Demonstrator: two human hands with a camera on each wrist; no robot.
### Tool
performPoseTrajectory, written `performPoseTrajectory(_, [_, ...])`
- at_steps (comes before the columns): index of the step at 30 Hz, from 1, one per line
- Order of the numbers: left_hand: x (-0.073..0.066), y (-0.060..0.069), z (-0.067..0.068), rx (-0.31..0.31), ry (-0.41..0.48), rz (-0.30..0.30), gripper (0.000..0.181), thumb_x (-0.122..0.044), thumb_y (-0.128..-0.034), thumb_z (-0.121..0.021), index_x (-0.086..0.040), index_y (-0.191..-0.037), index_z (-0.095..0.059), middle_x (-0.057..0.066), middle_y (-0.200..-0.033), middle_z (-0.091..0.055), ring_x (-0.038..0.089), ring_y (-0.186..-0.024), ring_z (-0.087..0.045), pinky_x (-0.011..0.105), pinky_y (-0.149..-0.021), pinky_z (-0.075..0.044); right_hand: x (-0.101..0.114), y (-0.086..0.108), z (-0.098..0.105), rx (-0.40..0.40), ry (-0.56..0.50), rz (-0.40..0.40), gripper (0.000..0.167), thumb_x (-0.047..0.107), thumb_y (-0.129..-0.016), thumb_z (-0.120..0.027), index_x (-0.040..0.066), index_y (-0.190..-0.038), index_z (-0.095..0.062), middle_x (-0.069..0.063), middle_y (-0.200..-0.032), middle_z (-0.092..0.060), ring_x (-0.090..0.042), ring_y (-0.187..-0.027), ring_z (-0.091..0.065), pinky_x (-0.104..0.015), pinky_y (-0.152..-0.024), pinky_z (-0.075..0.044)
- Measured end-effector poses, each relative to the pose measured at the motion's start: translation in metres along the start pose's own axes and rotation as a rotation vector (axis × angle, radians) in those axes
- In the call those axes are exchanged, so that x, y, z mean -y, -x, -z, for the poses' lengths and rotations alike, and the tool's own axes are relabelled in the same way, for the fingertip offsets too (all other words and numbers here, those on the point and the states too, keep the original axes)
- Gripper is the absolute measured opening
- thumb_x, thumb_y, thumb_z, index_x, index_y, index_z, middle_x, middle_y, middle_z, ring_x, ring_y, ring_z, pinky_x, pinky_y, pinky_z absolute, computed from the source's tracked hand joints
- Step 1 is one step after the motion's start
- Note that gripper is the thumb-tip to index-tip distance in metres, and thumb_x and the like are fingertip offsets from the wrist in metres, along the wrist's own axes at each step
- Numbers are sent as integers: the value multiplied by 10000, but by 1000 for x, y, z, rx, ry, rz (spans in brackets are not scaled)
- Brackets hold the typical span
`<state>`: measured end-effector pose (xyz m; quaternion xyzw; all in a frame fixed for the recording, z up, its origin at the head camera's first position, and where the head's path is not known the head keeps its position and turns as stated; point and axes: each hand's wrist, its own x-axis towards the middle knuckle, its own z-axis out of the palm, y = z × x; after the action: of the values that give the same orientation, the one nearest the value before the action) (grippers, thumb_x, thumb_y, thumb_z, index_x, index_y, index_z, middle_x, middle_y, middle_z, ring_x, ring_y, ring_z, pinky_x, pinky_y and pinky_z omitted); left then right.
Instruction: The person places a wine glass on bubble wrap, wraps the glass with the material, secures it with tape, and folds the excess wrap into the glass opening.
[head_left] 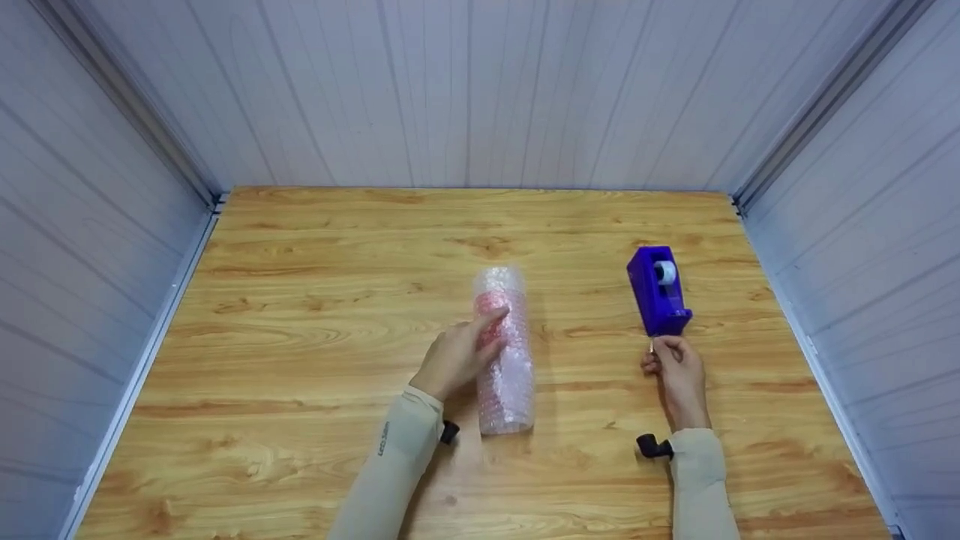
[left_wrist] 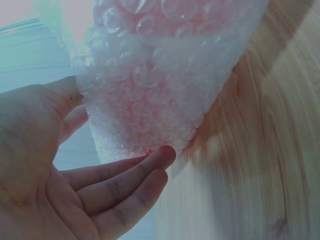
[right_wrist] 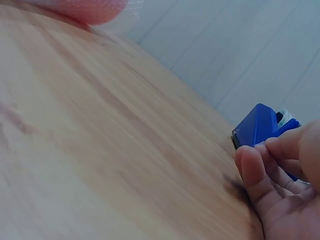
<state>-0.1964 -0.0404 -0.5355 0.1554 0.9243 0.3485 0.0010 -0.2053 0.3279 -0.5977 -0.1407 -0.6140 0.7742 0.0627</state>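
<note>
A long roll wrapped in clear bubble wrap, with something pink-red showing through, lies on the wooden table in front of me. My left hand holds it from the left, thumb and fingers round its sides; the left wrist view shows the fingertips against the bubble wrap. To the right is a blue-purple tape dispenser carrying a small roll of clear tape. Just at its near end, my right hand pinches a small pale strip, seemingly tape, between thumb and finger. The strip is mostly hidden by the fingers.
The wood-grain table reaches back to a pale panelled wall. Similar walls stand along the left and right sides. A dark wrist camera sticks out from the right sleeve.
</note>
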Motion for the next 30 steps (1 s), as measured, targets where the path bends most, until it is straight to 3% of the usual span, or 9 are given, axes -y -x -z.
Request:
performPoseTrajectory(6, [0,1,1,5,20,1,519,-340,-993,-640,-282,-1487,-492,-49,-816,-581,131,-616,-490,333,-567,-433,2,6,-7,36,78,-10,310,124,-1011,-598,-129,-1166,-510,-165,-873,-624,-182,-702,-613,-262,-599,-535])
performPoseTrajectory(12, [1,1,1,-17,-14,-21,516,-343,-988,-649,-277,-1478,-505,-32,-741,-541,134,-623,-458,340,-557,-400,13,14,-26,133,145,-6,319,160,-1001,-622,-105,-1153,-530,-192,-918,-635,-184,-679,-593,-271,-581,-514])
performPoseTrajectory(18, [0,0,2,-5,6,-5,515,-338,-992,-644,-279,-1482,-498,-27,-883,-629,145,-629,-483,342,-564,-412,31,20,-53,266,304,118,278,138,-1021,-588,-116,-1129,-558,-274,-979,-593,-215,-736,-601,-307,-628,-544])
performPoseTrajectory(22, [-1,-1,2,6,7,11,515,-345,-993,-639,-288,-1484,-495,-33,-829,-600,144,-641,-504,338,-575,-429,37,24,-71,374,295,173,288,122,-1019,-587,-145,-1125,-569,-320,-984,-565,-297,-764,-590,-339,-668,-544])
performPoseTrajectory(30, [-2,0,3,24,15,33,528,-368,-989,-640,-317,-1490,-481,-40,-772,-547,143,-652,-512,338,-580,-430,43,33,-104,509,341,172,252,136,-1019,-590,-97,-1116,-598,-183,-969,-620,-258,-799,-570,-304,-696,-519])
